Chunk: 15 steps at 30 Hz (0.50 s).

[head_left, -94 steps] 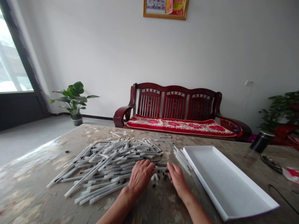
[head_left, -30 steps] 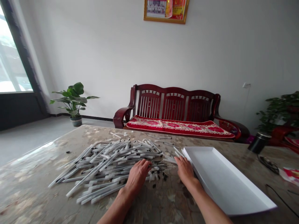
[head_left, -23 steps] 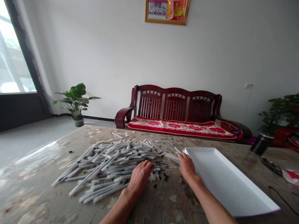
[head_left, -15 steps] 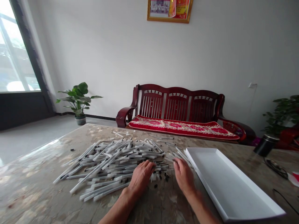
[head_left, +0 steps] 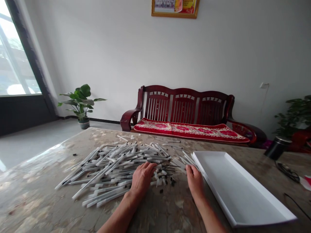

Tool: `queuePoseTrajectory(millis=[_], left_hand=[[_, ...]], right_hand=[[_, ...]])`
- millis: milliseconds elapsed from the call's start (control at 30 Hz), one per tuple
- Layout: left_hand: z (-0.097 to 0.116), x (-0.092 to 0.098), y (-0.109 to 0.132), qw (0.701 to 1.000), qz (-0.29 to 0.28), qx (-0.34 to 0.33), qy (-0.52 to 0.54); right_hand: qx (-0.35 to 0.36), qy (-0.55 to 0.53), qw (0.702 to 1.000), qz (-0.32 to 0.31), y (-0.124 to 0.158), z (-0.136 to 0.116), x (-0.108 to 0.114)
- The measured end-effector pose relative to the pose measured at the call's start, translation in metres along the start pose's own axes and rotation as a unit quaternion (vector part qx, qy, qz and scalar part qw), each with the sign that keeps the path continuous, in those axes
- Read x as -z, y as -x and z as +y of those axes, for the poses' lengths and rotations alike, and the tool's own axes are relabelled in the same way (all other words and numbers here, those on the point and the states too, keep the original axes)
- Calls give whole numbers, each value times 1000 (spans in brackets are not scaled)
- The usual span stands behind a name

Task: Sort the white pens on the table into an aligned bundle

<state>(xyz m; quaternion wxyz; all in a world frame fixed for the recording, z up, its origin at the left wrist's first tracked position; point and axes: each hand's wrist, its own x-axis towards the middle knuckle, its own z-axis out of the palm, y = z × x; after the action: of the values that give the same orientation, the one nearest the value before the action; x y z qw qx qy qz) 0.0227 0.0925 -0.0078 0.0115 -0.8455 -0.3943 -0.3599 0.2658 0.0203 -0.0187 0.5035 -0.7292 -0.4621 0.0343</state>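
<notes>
A large heap of white pen barrels [head_left: 109, 165], several with black ends, lies on the stone-patterned table [head_left: 43, 181]. My left hand [head_left: 143, 176] rests at the heap's right edge, its fingers curled together; whatever they hold is hidden. Just right of it are small white pen caps [head_left: 160, 179], black plugs [head_left: 172, 181] and thin dark refills [head_left: 168, 167]. My right hand [head_left: 195, 181] is closed, thumb against fingers, at the near end of a smaller group of pens [head_left: 187, 158]. What it pinches is too small to make out.
To the right of my right hand lies a shallow white box lid [head_left: 243, 187], touching the smaller pen group. Farther right stand a black cylinder [head_left: 277, 148] and a coiled black cable [head_left: 288, 171]. Behind the table is a dark red wooden bench [head_left: 184, 110].
My left hand has drawn slightly left, uncovering more caps and refills. My right hand has shifted a little right toward the box lid, and its fingers are closer together.
</notes>
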Motion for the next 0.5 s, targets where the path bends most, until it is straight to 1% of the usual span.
queuePoseTrajectory(millis=[67, 133, 267, 333, 433, 500], left_hand=[[-1, 0, 0, 1000, 14, 1, 0], [1, 1, 0, 1000, 13, -14, 3], [9, 4, 1, 999, -7, -49, 18], [13, 5, 1, 997, -22, -61, 31], [18, 4, 2, 994, -44, -84, 51], [20, 3, 2, 992, -53, -97, 63]], right_hand=[[-18, 9, 1000, -2, -2, 4, 2], [-18, 17, 999, -22, 0, 2, 2], [35, 6, 998, -42, 10, -16, 0], [54, -30, 995, -81, 16, -26, -2], [77, -81, 980, -164, 25, -39, -7], [100, -93, 972, -190, 27, -42, -11]])
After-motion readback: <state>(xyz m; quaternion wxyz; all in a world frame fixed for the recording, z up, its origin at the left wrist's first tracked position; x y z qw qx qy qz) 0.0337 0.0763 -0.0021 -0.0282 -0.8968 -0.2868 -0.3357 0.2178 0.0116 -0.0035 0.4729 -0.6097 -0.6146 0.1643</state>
